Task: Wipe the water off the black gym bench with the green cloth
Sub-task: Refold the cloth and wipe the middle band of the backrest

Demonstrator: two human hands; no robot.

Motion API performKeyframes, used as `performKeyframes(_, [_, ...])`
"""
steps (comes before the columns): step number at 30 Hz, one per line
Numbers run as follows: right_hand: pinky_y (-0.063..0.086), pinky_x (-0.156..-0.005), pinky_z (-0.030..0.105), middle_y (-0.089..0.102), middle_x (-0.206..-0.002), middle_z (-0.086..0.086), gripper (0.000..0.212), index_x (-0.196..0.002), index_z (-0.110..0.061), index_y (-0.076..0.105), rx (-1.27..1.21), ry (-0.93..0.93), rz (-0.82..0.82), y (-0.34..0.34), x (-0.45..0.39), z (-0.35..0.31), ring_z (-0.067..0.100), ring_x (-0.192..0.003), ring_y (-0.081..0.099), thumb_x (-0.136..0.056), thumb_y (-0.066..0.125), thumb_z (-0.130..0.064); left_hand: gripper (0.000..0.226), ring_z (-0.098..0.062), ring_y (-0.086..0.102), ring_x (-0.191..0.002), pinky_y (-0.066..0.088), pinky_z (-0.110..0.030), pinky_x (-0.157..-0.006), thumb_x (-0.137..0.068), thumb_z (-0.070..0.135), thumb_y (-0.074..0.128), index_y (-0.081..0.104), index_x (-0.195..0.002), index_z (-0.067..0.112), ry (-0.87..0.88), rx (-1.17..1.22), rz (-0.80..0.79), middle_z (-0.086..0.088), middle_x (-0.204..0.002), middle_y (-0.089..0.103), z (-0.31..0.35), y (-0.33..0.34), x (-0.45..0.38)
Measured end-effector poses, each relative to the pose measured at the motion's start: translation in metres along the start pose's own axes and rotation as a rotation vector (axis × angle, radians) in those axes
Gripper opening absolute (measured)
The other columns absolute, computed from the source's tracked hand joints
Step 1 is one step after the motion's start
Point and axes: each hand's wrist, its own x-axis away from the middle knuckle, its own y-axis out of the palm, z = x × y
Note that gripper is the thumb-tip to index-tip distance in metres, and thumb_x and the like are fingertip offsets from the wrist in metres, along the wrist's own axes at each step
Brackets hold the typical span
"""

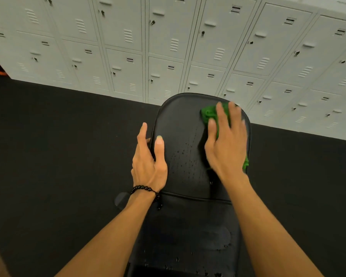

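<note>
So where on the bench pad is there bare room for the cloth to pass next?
Free: the droplet-speckled strip of the bench between the left hand and the right hand, and the far-left corner. Crowded: the right side, where the right hand presses the green cloth.

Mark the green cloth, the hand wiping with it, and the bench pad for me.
green cloth (208,113): head view, bunched far corner past the fingertips.
right hand (227,148): head view, back of the hand.
bench pad (182,124): head view, bare black top between the hands.

one bench (180,124), one cloth (208,113), two hands (148,166)
</note>
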Motion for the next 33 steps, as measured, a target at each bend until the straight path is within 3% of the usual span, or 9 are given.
performKeyframes(2, [0.017, -0.123, 0.043, 0.028, -0.162, 0.009, 0.048, -0.15, -0.016, 0.042, -0.02, -0.145, -0.07, -0.007, 0.049, 0.003, 0.029, -0.152, 0.018, -0.104, 0.041, -0.028, 0.065, -0.022, 0.061, -0.107, 0.051, -0.046, -0.085, -0.089, 0.075, 0.021, 0.02, -0.149, 0.049, 0.009, 0.005, -0.012, 0.001, -0.132, 0.057, 0.001, 0.0, 0.001])
performKeyframes(4, [0.022, -0.122, 0.047, 0.027, -0.162, 0.007, 0.05, -0.151, -0.017, 0.042, 0.024, -0.355, -0.199, -0.016, 0.104, 0.011, 0.027, -0.152, 0.019, -0.102, 0.045, -0.025, 0.061, 0.002, 0.051, -0.108, 0.043, -0.034, -0.086, -0.093, 0.067, 0.024, 0.022, -0.15, 0.047, 0.026, -0.005, -0.023, 0.006, -0.139, 0.052, 0.003, -0.001, 0.002])
performKeyframes(8, [0.032, -0.116, 0.053, 0.037, -0.158, 0.006, 0.052, -0.145, -0.019, 0.051, 0.06, -0.61, -0.23, -0.023, 0.099, 0.04, 0.029, -0.149, 0.028, -0.093, 0.056, -0.014, 0.058, 0.031, 0.039, -0.089, 0.035, -0.029, -0.079, -0.096, 0.058, 0.028, 0.02, -0.152, 0.046, 0.053, -0.054, -0.037, 0.009, -0.135, 0.045, 0.005, -0.001, 0.005])
performKeyframes(14, [0.03, -0.116, 0.056, 0.038, -0.157, 0.008, 0.043, -0.143, -0.014, 0.052, -0.095, 0.024, 0.03, -0.01, -0.014, 0.04, 0.032, -0.148, 0.029, -0.101, 0.045, -0.017, 0.058, 0.012, 0.047, -0.08, 0.039, -0.029, -0.074, -0.095, 0.065, 0.027, 0.016, -0.151, 0.052, 0.069, -0.132, -0.06, 0.006, -0.132, 0.046, 0.004, 0.0, 0.004])
performKeyframes(17, [0.033, -0.115, 0.054, 0.032, -0.16, 0.007, 0.044, -0.147, -0.015, 0.046, -0.13, 0.169, 0.069, -0.008, -0.011, 0.029, 0.029, -0.148, 0.028, -0.104, 0.041, -0.021, 0.062, 0.003, 0.048, -0.078, 0.04, -0.032, -0.076, -0.092, 0.066, 0.026, 0.015, -0.151, 0.052, 0.048, -0.147, -0.066, 0.004, -0.13, 0.049, 0.006, 0.0, 0.003])
performKeyframes(23, [0.027, -0.119, 0.049, 0.03, -0.161, 0.008, 0.065, -0.149, -0.014, 0.043, 0.044, -0.408, -0.182, -0.027, 0.139, 0.038, 0.03, -0.15, 0.024, -0.086, 0.052, 0.003, 0.061, -0.009, 0.047, -0.095, 0.044, -0.04, -0.082, -0.092, 0.067, 0.029, 0.013, -0.15, 0.054, 0.059, -0.149, -0.058, 0.004, -0.128, 0.05, 0.005, 0.001, 0.003])
performKeyframes(26, [0.033, -0.117, 0.048, 0.035, -0.159, 0.009, 0.055, -0.145, -0.01, 0.05, -0.084, -0.147, -0.05, -0.025, 0.11, 0.049, 0.028, -0.149, 0.029, -0.092, 0.049, 0.004, 0.063, -0.013, 0.051, -0.094, 0.047, -0.04, -0.081, -0.091, 0.068, 0.028, 0.014, -0.15, 0.053, 0.072, -0.142, -0.047, 0.002, -0.124, 0.052, 0.003, 0.001, 0.003])
performKeyframes(30, [0.029, -0.108, 0.021, 0.042, -0.154, 0.005, 0.042, -0.148, -0.018, 0.046, -0.323, 0.43, 0.078, -0.026, 0.032, 0.039, 0.02, -0.142, 0.038, -0.106, 0.041, -0.018, 0.062, -0.01, 0.048, -0.095, 0.043, -0.037, -0.082, -0.093, 0.065, 0.032, 0.014, -0.15, 0.053, 0.073, -0.143, -0.046, 0.001, -0.126, 0.052, 0.005, 0.002, 0.004])
performKeyframes(33, [0.038, -0.09, 0.03, 0.059, -0.123, 0.002, 0.037, -0.133, -0.018, 0.054, -0.376, 0.641, 0.061, -0.032, 0.03, 0.037, 0.019, -0.114, 0.055, -0.107, 0.034, -0.034, 0.059, -0.007, 0.045, -0.098, 0.042, -0.04, -0.086, -0.095, 0.063, 0.034, 0.014, -0.15, 0.053, 0.059, -0.146, -0.045, 0.002, -0.131, 0.051, 0.005, 0.001, 0.004])
